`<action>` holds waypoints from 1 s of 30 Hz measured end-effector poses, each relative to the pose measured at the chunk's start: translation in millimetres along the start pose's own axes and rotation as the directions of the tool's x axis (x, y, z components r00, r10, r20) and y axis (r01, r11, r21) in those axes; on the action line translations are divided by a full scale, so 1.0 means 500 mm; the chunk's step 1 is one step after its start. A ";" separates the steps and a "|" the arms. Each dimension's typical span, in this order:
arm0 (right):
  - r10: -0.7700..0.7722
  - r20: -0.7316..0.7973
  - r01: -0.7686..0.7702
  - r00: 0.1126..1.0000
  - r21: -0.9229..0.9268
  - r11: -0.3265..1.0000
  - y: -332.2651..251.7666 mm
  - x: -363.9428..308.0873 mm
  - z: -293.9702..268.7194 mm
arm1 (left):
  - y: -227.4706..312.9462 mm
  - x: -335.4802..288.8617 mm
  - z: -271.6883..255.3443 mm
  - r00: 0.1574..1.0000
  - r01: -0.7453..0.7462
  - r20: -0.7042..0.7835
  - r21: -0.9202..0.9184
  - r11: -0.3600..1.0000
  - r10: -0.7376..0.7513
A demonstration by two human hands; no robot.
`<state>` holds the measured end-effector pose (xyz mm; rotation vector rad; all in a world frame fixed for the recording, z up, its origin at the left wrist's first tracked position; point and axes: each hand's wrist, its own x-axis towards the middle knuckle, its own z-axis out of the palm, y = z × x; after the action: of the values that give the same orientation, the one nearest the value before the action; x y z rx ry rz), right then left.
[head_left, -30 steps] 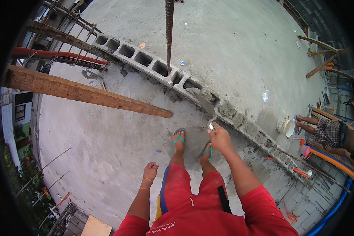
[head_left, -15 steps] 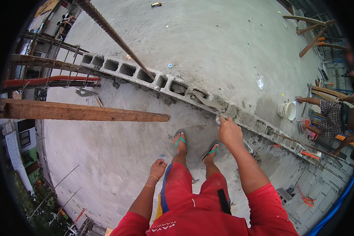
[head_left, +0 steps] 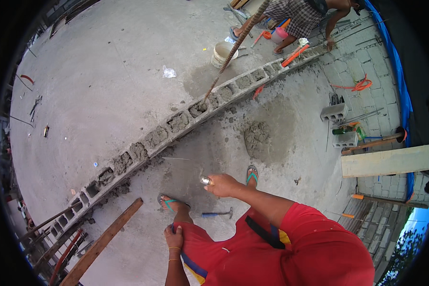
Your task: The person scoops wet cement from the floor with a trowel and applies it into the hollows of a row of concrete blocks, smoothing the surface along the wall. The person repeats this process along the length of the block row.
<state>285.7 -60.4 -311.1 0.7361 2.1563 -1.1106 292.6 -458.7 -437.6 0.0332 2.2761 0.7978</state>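
Observation:
My right hand [head_left: 222, 185] is closed round the handle of a trowel [head_left: 205, 180], held above the floor on the near side of a low row of hollow blocks [head_left: 150, 150]. The trowel's blade shows edge-on as a thin pale line. Grey mortar fills many of the block cells; a few at the left end are hollow. Resting on my left thigh beside the knee is my left hand [head_left: 174, 237], holding nothing, its fingers laid along the red shorts. A mound of wet mortar [head_left: 258, 137] lies on the floor ahead of my right foot.
A hammer [head_left: 217, 214] lies between my feet. Beyond the row stands a white bucket [head_left: 223, 54]; an upright rebar [head_left: 236, 47] rises from the blocks. Another person [head_left: 295, 19] bends at the row's far end. Loose blocks [head_left: 334, 112] sit right, a wooden beam [head_left: 102, 243] lower left.
My view has turned right. The trowel, earlier over the block cells, has come back toward me off the row. My left hand has moved onto my thigh. The other person now bends to the row.

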 end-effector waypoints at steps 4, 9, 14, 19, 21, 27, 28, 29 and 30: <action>0.197 -0.214 -0.204 0.957 -0.011 0.979 0.458 -0.049 -0.021 | 0.050 -0.040 0.128 1.000 -0.016 -0.017 0.176 0.984 0.019; 0.577 -0.192 -0.507 0.794 0.313 0.803 0.950 -0.026 -0.094 | 0.100 -0.004 0.389 0.999 0.052 -0.006 0.297 0.954 -0.053; 0.585 -0.339 -0.488 0.737 0.331 0.807 1.302 0.039 -0.209 | 0.020 -0.067 0.493 0.980 0.164 0.043 0.380 0.910 -0.194; 0.632 -0.335 -0.450 0.699 0.480 0.753 1.577 0.204 -0.316 | 0.052 -0.151 0.494 0.984 0.147 0.012 0.529 0.836 -0.180; 0.641 -0.338 -0.510 0.690 0.402 0.761 1.635 0.295 -0.310 | 0.111 -0.146 0.507 0.947 0.214 0.128 0.426 0.879 -0.293; 0.531 -0.313 -0.407 0.787 0.384 0.829 1.528 0.401 -0.078 | 0.213 -0.121 0.545 0.941 0.230 0.029 0.680 0.696 -0.338; 0.523 -0.280 -0.418 0.805 0.358 0.835 1.507 0.373 -0.064 | 0.218 -0.112 0.549 0.934 0.231 0.035 0.701 0.674 -0.356; 0.517 -0.238 -0.437 0.822 0.318 0.841 1.483 0.341 -0.053 | 0.221 -0.108 0.553 0.928 0.230 0.042 0.716 0.659 -0.370; 0.492 -0.207 -0.441 0.845 0.250 0.862 1.472 0.303 -0.057 | 0.223 -0.103 0.557 0.934 0.200 0.055 0.738 0.644 -0.354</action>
<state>692.4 359.4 -784.0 1.4888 1.9241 -1.0009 486.2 -232.1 -498.4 0.1147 2.1836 -0.3067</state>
